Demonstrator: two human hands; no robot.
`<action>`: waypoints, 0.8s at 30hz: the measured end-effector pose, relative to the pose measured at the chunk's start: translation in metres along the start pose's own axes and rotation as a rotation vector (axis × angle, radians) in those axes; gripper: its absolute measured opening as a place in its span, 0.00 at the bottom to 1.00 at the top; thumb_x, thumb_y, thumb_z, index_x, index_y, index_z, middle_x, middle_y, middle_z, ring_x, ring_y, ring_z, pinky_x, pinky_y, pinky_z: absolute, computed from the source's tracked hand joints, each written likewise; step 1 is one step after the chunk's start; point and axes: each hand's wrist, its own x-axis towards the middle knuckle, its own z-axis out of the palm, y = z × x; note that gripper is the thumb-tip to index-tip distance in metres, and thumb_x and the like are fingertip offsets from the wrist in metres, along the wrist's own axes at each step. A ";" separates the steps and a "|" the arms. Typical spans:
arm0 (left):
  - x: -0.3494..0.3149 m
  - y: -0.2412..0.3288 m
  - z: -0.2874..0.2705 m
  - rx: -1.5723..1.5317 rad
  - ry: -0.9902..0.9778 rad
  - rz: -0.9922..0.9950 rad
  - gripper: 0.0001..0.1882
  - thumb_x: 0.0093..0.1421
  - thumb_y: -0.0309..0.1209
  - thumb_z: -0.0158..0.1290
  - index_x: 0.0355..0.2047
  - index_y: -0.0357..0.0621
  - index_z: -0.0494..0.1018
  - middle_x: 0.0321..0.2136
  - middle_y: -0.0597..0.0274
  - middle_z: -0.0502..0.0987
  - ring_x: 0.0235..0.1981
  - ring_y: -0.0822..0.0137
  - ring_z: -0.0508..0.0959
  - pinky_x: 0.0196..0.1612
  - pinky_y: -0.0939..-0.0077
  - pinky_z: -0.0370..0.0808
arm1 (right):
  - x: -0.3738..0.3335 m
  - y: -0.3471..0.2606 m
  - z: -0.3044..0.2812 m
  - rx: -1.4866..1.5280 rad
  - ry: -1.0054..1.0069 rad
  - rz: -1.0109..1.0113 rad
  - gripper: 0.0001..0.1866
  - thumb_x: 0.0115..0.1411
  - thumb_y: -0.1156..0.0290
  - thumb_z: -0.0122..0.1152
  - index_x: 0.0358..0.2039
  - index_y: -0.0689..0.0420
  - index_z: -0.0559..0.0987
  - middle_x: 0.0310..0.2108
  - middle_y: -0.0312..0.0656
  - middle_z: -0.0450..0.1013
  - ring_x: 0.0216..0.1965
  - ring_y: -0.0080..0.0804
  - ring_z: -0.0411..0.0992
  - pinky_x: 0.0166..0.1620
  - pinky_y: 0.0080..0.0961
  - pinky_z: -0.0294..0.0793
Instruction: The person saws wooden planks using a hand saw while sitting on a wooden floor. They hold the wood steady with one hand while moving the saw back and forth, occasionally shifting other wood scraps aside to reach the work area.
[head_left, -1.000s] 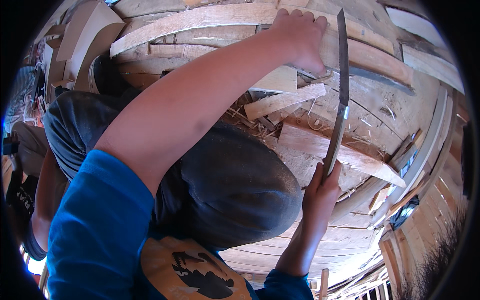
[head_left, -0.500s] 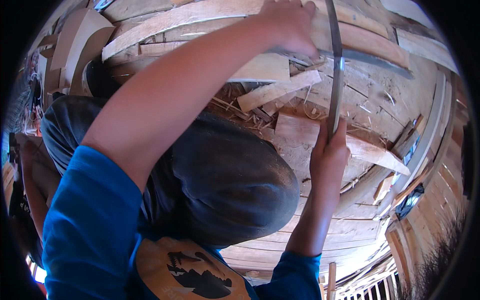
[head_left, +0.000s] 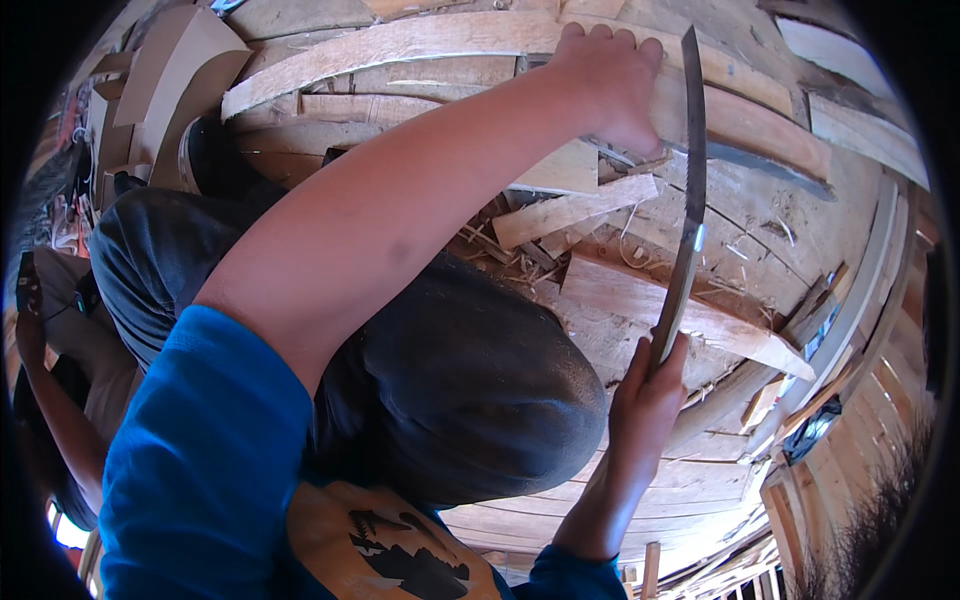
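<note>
My right hand [head_left: 647,397] is wrapped round the long, straight handle of a hand saw [head_left: 694,150]. Its narrow dark metal blade points away from me, with the tip at the top of the view. To the left of the blade, my left hand [head_left: 607,85] grips a pale wooden board [head_left: 765,132] from above, fingers bent over it and thumb toward me. The blade crosses this board close to my left thumb. My forearm and hand cover part of the wood under them.
A long curved plank [head_left: 390,42] lies at the far side. Offcuts [head_left: 575,210] and curly shavings litter the floorboards, with a pointed wood piece [head_left: 700,310] near the saw. My bent knee [head_left: 500,390] fills the middle. A cardboard box [head_left: 165,90] stands far left; another person's arm [head_left: 60,400] shows at left.
My right hand has drawn the saw back toward me, so its tip now shows. My left hand stays on the board. The whole view has shifted slightly.
</note>
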 end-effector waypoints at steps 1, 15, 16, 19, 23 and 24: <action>0.003 -0.004 -0.001 0.007 -0.007 -0.003 0.46 0.42 0.53 0.62 0.57 0.40 0.63 0.51 0.51 0.72 0.56 0.54 0.69 0.58 0.53 0.62 | 0.013 -0.002 -0.002 -0.004 -0.026 -0.007 0.09 0.66 0.71 0.49 0.45 0.60 0.69 0.22 0.57 0.73 0.26 0.59 0.74 0.24 0.44 0.67; 0.001 0.001 -0.020 -0.081 -0.102 0.001 0.46 0.41 0.50 0.63 0.56 0.34 0.61 0.51 0.45 0.70 0.56 0.50 0.68 0.59 0.54 0.63 | 0.018 0.003 -0.008 -0.061 -0.126 0.146 0.11 0.66 0.71 0.50 0.47 0.59 0.69 0.26 0.57 0.75 0.30 0.53 0.78 0.28 0.42 0.72; 0.001 0.001 -0.026 -0.099 -0.105 0.020 0.46 0.41 0.47 0.63 0.55 0.32 0.61 0.50 0.42 0.70 0.55 0.48 0.69 0.59 0.53 0.63 | 0.007 0.005 -0.013 -0.051 -0.146 0.194 0.12 0.66 0.71 0.51 0.47 0.61 0.69 0.28 0.57 0.76 0.31 0.52 0.79 0.31 0.39 0.74; 0.000 0.006 -0.020 -0.106 -0.084 0.000 0.46 0.39 0.48 0.64 0.54 0.33 0.62 0.50 0.42 0.70 0.55 0.49 0.69 0.58 0.53 0.64 | -0.011 0.007 -0.019 -0.034 -0.046 0.030 0.12 0.65 0.71 0.51 0.48 0.61 0.70 0.27 0.57 0.75 0.31 0.52 0.78 0.31 0.41 0.73; 0.008 -0.003 -0.023 -0.061 -0.071 -0.009 0.46 0.38 0.48 0.64 0.54 0.34 0.62 0.50 0.43 0.71 0.54 0.49 0.70 0.57 0.54 0.65 | 0.039 -0.002 0.000 -0.048 -0.055 0.018 0.09 0.67 0.67 0.49 0.43 0.59 0.70 0.23 0.57 0.72 0.22 0.54 0.73 0.26 0.44 0.67; 0.007 0.001 -0.015 -0.050 -0.066 0.016 0.47 0.39 0.50 0.63 0.56 0.35 0.62 0.51 0.45 0.70 0.55 0.51 0.69 0.58 0.54 0.64 | 0.034 -0.001 -0.001 -0.028 -0.026 -0.009 0.10 0.67 0.68 0.49 0.44 0.59 0.70 0.24 0.57 0.73 0.23 0.53 0.74 0.26 0.42 0.68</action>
